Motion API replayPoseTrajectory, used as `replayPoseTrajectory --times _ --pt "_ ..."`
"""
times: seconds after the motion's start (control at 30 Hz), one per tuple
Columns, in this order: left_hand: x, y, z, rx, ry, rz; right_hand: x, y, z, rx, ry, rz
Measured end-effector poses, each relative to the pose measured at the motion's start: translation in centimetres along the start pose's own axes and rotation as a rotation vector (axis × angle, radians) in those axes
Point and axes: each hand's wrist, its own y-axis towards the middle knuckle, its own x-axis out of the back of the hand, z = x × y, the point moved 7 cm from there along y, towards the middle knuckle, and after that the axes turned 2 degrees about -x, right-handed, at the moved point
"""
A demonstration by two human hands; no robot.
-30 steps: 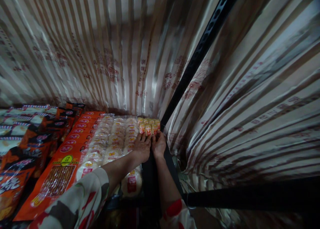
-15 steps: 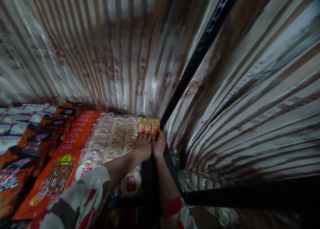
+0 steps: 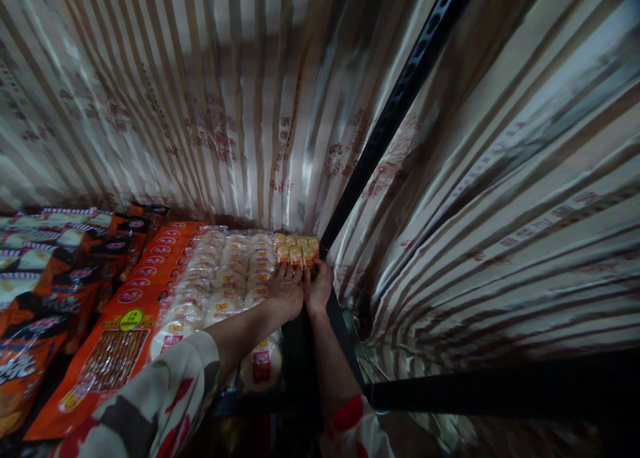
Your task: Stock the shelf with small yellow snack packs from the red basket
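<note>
My left hand (image 3: 285, 294) and my right hand (image 3: 317, 289) lie side by side, almost touching, at the far right end of the shelf (image 3: 300, 351), both palm down with the fingers stretched forward. Their fingertips rest against the near edge of a row of small yellow packs (image 3: 296, 251), which stand in the back right corner just left of the black post (image 3: 400, 105). Neither hand grips anything that I can see; the fingers look loosely spread and flat, pressing on the packs rather than wrapped round one, though the dim light hides what is under the palms. Left of the yellow packs, and partly under my left wrist, lie rows of pale round cakes (image 3: 220, 278) in clear wrappers, running from the back of the shelf toward me. Beside those, further left, is a stack of orange bags (image 3: 130, 311), the front one showing a window of thin brown sticks. At the far left are dark bags (image 3: 45, 291) with red and white print. A striped shiny curtain (image 3: 215, 98) hangs behind the shelf and on past the post to the right. My sleeves (image 3: 160, 398) are pale with red and dark patches.
</note>
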Motion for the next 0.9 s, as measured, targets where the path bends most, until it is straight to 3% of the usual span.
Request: replayPoseTrajectory --times 0.2,0.4,0.53,0.7,0.9 --pt "-0.1 0.1 -0.2 0.022 0.026 -0.05 0.5 0.0 0.3 0.02 0.011 -0.026" --pt "1.4 -0.5 -0.8 -0.015 -0.009 -0.048 1.7 0.2 1.4 0.042 0.05 -0.07" --pt "2.0 -1.2 -1.3 -0.016 -0.053 -0.061 2.7 -0.2 1.9 -0.019 0.08 -0.016" --pt "1.9 -2.7 -2.8 -0.068 -0.069 -0.073 4.2 -2.3 1.6 -0.136 0.098 0.078" --pt "2.2 -5.0 -5.1 -0.157 -0.068 -0.104 7.0 -5.6 1.8 -0.198 0.163 0.056"
